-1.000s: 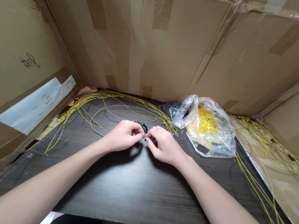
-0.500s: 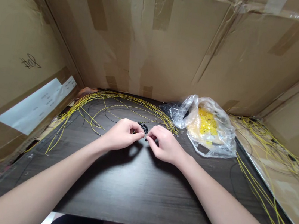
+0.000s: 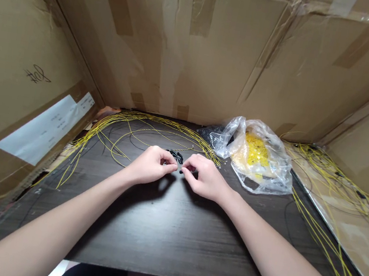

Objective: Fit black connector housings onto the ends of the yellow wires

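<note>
Over a dark wood table (image 3: 168, 242), the person's left hand (image 3: 150, 166) was curled, its fingertips (image 3: 172, 166) pinching a small black piece (image 3: 176, 156) at the middle of the table. The right hand (image 3: 205, 177) was bent inward just beside it, fingertips almost meeting the left's; what it gripped was too small to tell. Yellow wires (image 3: 144, 124) arced on the far left. To the far right lay a clear plastic bag (image 3: 269, 175) holding yellow bits (image 3: 255, 150). More yellow wires (image 3: 335, 180) lay on a cardboard sheet at right.
</note>
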Available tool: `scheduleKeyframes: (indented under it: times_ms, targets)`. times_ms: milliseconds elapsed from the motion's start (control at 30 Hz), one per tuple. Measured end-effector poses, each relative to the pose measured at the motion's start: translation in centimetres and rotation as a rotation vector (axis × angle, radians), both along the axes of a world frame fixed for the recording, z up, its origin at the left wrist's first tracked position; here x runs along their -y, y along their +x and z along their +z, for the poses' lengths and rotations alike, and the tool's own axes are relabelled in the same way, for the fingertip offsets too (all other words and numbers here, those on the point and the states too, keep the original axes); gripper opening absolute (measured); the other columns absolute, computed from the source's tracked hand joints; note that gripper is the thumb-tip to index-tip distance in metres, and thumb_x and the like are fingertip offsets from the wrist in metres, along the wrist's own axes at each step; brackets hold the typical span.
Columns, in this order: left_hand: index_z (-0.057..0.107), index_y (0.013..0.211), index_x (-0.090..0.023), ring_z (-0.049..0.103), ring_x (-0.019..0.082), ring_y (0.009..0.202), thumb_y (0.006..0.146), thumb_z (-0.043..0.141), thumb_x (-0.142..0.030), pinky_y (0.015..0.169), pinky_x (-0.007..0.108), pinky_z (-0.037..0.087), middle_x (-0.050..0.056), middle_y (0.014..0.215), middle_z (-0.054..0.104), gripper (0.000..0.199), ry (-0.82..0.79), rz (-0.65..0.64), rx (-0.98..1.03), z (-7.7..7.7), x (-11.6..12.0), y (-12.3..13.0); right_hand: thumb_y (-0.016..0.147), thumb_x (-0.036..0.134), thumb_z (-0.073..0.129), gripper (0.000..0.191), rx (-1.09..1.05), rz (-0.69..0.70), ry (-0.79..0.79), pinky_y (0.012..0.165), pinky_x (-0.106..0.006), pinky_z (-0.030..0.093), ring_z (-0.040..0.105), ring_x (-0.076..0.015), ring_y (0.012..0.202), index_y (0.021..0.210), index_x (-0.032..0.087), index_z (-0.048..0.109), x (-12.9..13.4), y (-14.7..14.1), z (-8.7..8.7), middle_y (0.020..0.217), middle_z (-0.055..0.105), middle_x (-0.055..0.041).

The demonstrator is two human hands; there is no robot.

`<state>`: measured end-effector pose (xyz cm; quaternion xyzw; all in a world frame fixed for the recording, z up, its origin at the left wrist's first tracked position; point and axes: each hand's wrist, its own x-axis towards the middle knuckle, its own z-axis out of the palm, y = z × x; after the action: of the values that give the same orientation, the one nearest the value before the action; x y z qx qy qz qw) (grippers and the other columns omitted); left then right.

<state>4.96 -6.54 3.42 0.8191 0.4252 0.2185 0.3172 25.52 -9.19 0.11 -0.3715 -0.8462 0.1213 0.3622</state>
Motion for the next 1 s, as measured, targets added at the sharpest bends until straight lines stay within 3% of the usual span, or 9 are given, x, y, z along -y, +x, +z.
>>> scheduleKeyframes:
  times_ms: [167, 333, 600, 1000]
  targets:
    - [0.073, 0.075, -0.015, 0.056, 0.012, 0.061, 0.082, 0.062, -0.027, 0.057, 0.023, 0.039, 0.002, 0.071, 0.07, 0.018, 0.073, 0.007, -0.02, 0.09, 0.15, 0.04, 0.088, 0.022, 0.059, 0.018, -0.069, -0.053, -0.059, 0.078, -0.033, 0.046, 0.058, -0.0176, 0.08, 0.105, 0.018, 0.065, -0.15, -0.03, -0.13, 0.089, 0.067, -0.0051]
    - [0.074, 0.076, -0.016, 0.058, 0.013, 0.064, 0.083, 0.06, -0.025, 0.06, 0.024, 0.039, 0.001, 0.073, 0.071, 0.018, 0.13, -0.023, -0.036, 0.28, 0.64, 0.27, 0.092, 0.02, 0.055, 0.017, 0.022, 0.026, -0.05, 0.076, -0.031, 0.044, 0.058, -0.0174, 0.08, 0.091, 0.017, 0.071, -0.07, -0.25, -0.12, 0.083, 0.066, -0.0057]
    - [0.073, 0.074, -0.017, 0.06, 0.013, 0.067, 0.083, 0.061, -0.02, 0.065, 0.024, 0.041, 0.001, 0.074, 0.071, 0.015, 0.197, -0.096, -0.045, 0.78, 0.91, 0.26, 0.087, 0.017, 0.06, 0.016, 0.006, 0.073, -0.104, 0.064, -0.026, 0.039, 0.053, -0.0124, 0.064, 0.073, 0.015, 0.068, 0.11, -0.18, 0.41, 0.068, 0.061, -0.0017]
    - [0.073, 0.075, -0.018, 0.06, 0.014, 0.068, 0.081, 0.062, -0.018, 0.064, 0.024, 0.041, 0.002, 0.076, 0.071, 0.012, 0.144, -0.202, -0.05, 0.86, 0.85, -0.08, 0.081, 0.02, 0.069, 0.009, -0.078, 0.15, -0.275, 0.057, -0.023, 0.037, 0.052, -0.0096, 0.059, 0.074, 0.016, 0.073, 0.13, -0.04, 0.6, 0.067, 0.063, -0.0002]
